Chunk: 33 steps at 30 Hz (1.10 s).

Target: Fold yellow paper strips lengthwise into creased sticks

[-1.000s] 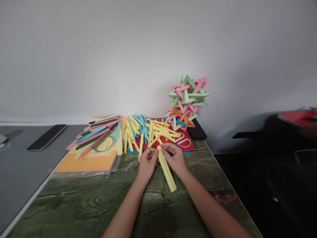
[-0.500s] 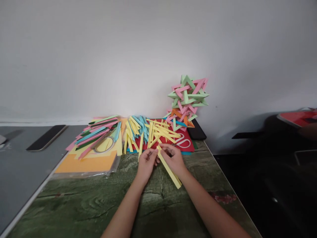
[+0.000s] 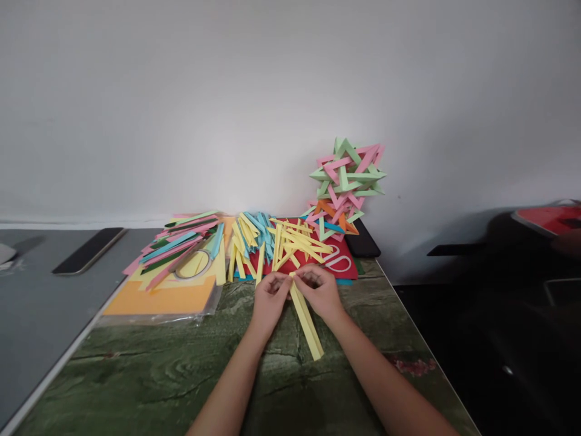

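Observation:
A folded yellow paper strip [image 3: 308,324] slants down towards me over the green wood-patterned table [image 3: 181,369]. Its far end is pinched between the fingertips of my left hand [image 3: 271,298] and my right hand [image 3: 321,293]; both are closed on it, almost touching. Just beyond my hands lie loose yellow strips [image 3: 302,241] on red paper [image 3: 351,257], with white-handled scissors [image 3: 338,261] beside them. Blue folded strips [image 3: 265,233] lie in a bunch with more yellow ones.
Pink, green and blue strips [image 3: 177,248] lie over orange paper [image 3: 158,301] at the left, with a roll of tape [image 3: 209,266]. A pink and green paper model [image 3: 347,175] stands at the back right near a dark phone [image 3: 363,242]. Another phone [image 3: 88,251] is far left.
The free near end of the yellow strip has swung left, so it now hangs steeper between my forearms. My fingertips have drawn closer together at its top. The view has shifted slightly.

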{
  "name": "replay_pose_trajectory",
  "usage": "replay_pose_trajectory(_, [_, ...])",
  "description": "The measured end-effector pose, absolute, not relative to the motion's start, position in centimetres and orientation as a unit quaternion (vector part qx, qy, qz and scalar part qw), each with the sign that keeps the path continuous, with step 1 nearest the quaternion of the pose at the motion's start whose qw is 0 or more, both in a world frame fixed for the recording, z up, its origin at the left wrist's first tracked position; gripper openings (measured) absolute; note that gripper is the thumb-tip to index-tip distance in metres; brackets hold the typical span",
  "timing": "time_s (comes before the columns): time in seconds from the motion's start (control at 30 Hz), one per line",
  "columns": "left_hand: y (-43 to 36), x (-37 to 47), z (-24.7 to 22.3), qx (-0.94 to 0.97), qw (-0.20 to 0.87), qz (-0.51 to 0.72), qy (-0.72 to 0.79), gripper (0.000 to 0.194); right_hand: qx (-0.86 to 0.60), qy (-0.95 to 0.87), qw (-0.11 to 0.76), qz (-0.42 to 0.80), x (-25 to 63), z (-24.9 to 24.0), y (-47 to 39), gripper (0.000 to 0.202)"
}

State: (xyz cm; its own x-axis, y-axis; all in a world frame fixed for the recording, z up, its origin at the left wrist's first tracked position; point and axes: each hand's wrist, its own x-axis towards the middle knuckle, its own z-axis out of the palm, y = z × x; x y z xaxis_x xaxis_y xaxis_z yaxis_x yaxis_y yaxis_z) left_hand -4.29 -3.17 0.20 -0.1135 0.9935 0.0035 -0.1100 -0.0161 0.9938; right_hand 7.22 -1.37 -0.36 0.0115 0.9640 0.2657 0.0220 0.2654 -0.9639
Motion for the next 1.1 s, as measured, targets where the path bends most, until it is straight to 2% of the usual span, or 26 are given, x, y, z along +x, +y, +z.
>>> replay_pose_trajectory(0.17, [-3.17,-4.43,0.03,0.450,0.491,0.562,0.490,0.018,-0.423,-0.610,0.566,0.357,7.21,0.33,-1.82,0.007])
replay_pose_trajectory(0.77, [-3.06,-4.38,0.33,0.409,0.505,0.571,0.503,0.021,-0.419,-0.624,0.565,0.341,7.12,-0.05,-1.80,0.008])
replay_pose_trajectory(0.93, [-3.13,-4.21,0.46,0.424,0.502,0.557,0.509,0.021,-0.436,-0.607,0.555,0.365,7.32,0.24,-1.71,0.010])
replay_pose_trajectory(1.1, [-3.13,-4.13,0.48,0.431,0.493,0.558,0.510,0.022,-0.460,-0.553,0.535,0.443,7.43,-0.63,-1.23,0.016])
